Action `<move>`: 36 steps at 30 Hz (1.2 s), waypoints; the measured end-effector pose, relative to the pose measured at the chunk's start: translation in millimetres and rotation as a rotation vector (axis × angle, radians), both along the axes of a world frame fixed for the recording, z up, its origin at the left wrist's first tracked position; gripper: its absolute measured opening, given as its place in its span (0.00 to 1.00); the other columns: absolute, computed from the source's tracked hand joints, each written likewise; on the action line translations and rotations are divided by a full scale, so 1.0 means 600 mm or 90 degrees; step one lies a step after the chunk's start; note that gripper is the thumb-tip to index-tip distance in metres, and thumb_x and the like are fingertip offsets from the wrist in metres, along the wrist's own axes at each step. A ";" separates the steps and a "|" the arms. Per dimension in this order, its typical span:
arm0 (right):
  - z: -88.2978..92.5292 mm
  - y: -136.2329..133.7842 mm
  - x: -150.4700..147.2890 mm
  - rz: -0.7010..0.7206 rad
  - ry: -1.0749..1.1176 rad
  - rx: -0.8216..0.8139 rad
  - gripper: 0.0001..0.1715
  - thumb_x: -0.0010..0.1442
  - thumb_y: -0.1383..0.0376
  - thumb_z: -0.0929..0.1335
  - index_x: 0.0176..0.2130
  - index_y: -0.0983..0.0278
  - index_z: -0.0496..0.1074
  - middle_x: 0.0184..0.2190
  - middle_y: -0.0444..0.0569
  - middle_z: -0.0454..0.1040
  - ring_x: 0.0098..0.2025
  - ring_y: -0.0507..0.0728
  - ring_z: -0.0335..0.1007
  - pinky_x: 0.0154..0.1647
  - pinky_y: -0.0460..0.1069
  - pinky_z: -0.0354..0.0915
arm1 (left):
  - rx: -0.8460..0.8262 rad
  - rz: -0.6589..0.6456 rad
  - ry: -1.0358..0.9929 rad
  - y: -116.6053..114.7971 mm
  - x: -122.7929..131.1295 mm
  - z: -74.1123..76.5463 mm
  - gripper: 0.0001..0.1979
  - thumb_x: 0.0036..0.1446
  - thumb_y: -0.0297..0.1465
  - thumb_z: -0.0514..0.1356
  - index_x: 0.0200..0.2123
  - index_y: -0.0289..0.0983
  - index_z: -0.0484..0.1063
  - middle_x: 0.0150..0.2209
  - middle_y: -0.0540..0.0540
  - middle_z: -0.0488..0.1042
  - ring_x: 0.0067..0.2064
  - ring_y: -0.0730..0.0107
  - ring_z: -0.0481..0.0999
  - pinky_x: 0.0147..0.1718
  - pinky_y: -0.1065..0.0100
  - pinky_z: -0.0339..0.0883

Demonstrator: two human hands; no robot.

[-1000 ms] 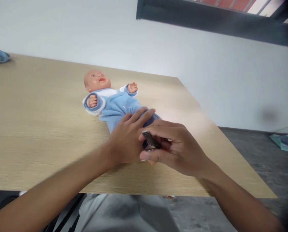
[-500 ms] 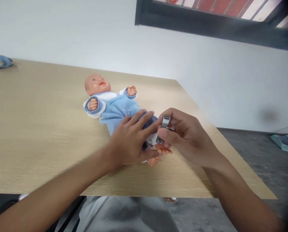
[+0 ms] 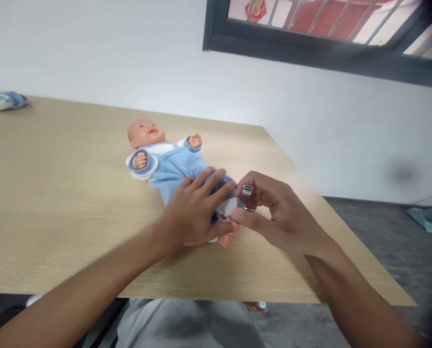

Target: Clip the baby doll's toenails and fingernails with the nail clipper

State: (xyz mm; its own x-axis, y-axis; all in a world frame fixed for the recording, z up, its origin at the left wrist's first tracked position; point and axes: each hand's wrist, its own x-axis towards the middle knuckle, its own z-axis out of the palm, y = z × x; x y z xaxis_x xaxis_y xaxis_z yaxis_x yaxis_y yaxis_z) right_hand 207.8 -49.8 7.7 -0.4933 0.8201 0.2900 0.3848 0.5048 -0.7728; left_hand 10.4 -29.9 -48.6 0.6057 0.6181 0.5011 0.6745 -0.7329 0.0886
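Cloth (image 3: pixel 8 101): blue and white, it lies at the far left of the table (image 3: pixel 74 193).
Window (image 3: pixel 317 21): dark-framed and barred, set in the white wall (image 3: pixel 128 58), far right.
Floor (image 3: pixel 386 234): grey, on the right; a teal object (image 3: pixel 426 222) lies there.

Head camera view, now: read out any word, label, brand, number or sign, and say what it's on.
No text is readable.
Red decoration beyond the window: any writing is too small.
White mark on the doll: too small to tell whether it's lettering.
Metal tool in the right hand: no lettering discernible.
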 end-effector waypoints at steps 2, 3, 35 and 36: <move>-0.002 -0.001 -0.001 -0.006 0.005 0.006 0.17 0.61 0.57 0.74 0.32 0.61 0.64 0.28 0.40 0.67 0.28 0.49 0.60 0.29 0.47 0.60 | -0.002 0.002 0.002 0.002 -0.002 0.000 0.34 0.64 0.55 0.50 0.63 0.37 0.63 0.67 0.36 0.60 0.68 0.43 0.58 0.58 0.45 0.62; -0.003 -0.002 -0.002 -0.010 0.009 0.009 0.17 0.61 0.57 0.74 0.32 0.61 0.64 0.27 0.39 0.67 0.27 0.49 0.61 0.29 0.47 0.60 | -0.003 0.002 0.002 0.002 -0.003 0.000 0.34 0.64 0.55 0.50 0.63 0.38 0.63 0.67 0.36 0.60 0.68 0.44 0.58 0.59 0.45 0.62; -0.008 -0.008 -0.009 -0.042 0.000 0.017 0.16 0.63 0.56 0.73 0.33 0.60 0.65 0.24 0.38 0.70 0.26 0.49 0.65 0.25 0.45 0.60 | 0.020 -0.003 -0.014 0.005 -0.007 0.001 0.35 0.63 0.56 0.49 0.62 0.39 0.63 0.66 0.37 0.62 0.67 0.45 0.60 0.55 0.47 0.65; -0.008 -0.007 -0.009 -0.046 0.003 0.021 0.17 0.61 0.56 0.74 0.33 0.60 0.65 0.24 0.37 0.68 0.26 0.49 0.64 0.26 0.45 0.60 | 0.020 -0.005 -0.015 0.005 -0.007 0.000 0.34 0.63 0.56 0.49 0.62 0.39 0.63 0.67 0.37 0.62 0.67 0.45 0.60 0.55 0.47 0.65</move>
